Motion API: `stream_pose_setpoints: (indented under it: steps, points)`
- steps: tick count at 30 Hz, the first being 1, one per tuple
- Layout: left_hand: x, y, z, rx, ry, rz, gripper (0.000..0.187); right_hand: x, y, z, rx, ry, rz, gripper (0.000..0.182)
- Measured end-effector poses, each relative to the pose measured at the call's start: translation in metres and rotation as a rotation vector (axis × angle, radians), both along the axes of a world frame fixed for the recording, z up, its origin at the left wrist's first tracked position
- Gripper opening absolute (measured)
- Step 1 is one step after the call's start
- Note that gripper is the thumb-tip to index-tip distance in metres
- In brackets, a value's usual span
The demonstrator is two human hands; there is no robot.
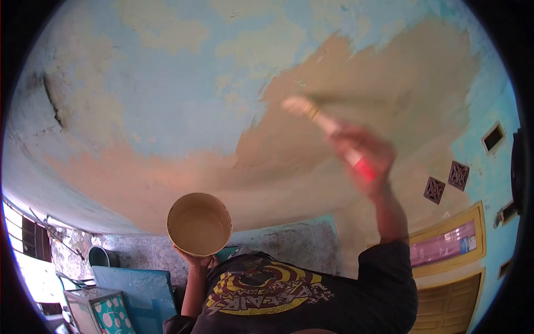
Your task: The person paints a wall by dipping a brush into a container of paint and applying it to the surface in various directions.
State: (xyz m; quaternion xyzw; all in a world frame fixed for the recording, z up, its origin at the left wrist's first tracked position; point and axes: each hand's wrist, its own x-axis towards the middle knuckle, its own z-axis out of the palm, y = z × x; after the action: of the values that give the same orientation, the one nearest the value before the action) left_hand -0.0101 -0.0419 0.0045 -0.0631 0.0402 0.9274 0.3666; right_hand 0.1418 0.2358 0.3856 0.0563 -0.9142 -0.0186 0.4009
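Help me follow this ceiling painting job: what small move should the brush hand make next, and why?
Probably sweep the brush leftward across the tan edge. The right hand holds it against the ceiling at the border of the fresh tan coat, where blue, patchy surface remains. The left hand holds the paint pot ready.

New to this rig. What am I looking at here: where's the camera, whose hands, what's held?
There is one picture, taken by a fisheye camera worn on a person's head, so the edges bend. Here the view tilts up at a ceiling, pale blue with a large tan, freshly painted patch. The hands are the wearer's own. The right hand grips a paintbrush, its bristles against the tan patch; it is blurred. The left hand holds up a round tub of tan paint from below. The dark printed shirt below is the wearer's. At right are a yellow door frame and small wall vents.
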Motion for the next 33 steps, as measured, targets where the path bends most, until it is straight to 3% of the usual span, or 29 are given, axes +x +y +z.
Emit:
stream_pose_setpoints:
  steps: [2, 5, 6, 8, 11, 14, 20, 23, 24, 26, 29, 31, 33]
  points:
    - [-0.006, 0.001, -0.035, -0.099, 0.168, 0.034, 0.091, 0.001, -0.006, 0.049, 0.0, 0.083, -0.137, 0.038]
    - [-0.008, 0.006, -0.031, -0.09, 0.175, -0.008, 0.092, 0.002, -0.012, 0.043, 0.222, 0.179, -0.177, 0.034]
    - [-0.006, 0.006, -0.024, -0.079, 0.139, -0.016, 0.092, 0.0, 0.0, 0.016, 0.433, 0.264, -0.113, 0.031]
    - [-0.003, 0.006, -0.014, -0.068, 0.073, -0.014, 0.093, 0.0, -0.033, -0.014, 0.357, -0.101, -0.054, 0.031]
    - [0.001, 0.003, -0.001, -0.081, -0.012, 0.015, 0.094, -0.005, -0.034, -0.059, 0.321, -0.201, -0.02, 0.031]
    - [0.002, 0.002, 0.024, -0.044, 0.069, -0.033, 0.094, 0.0, -0.035, -0.023, 0.135, -0.206, 0.014, 0.031]
    - [-0.008, -0.001, 0.012, 0.017, 0.228, -0.133, 0.095, -0.001, -0.009, 0.094, 0.257, 0.28, -0.178, 0.026]
    - [-0.007, -0.001, 0.016, 0.046, 0.282, -0.144, 0.095, -0.005, -0.013, 0.08, 0.421, 0.294, -0.232, 0.031]
    - [-0.006, -0.002, 0.016, 0.058, 0.29, -0.143, 0.095, -0.009, -0.012, 0.063, 0.568, 0.23, -0.11, 0.028]
    - [-0.008, -0.008, 0.004, 0.034, 0.323, -0.131, 0.095, -0.018, -0.022, -0.016, 0.628, -0.052, -0.102, 0.028]
    - [-0.013, -0.004, 0.015, 0.048, 0.323, -0.107, 0.095, -0.009, -0.035, 0.02, 0.259, 0.006, 0.019, 0.027]
    - [-0.008, -0.007, 0.02, 0.015, 0.281, -0.101, 0.096, 0.008, -0.028, 0.055, 0.323, 0.092, -0.131, 0.024]
    - [-0.009, -0.006, 0.015, -0.04, 0.232, -0.074, 0.098, 0.006, -0.004, 0.075, 0.553, 0.234, -0.22, 0.024]
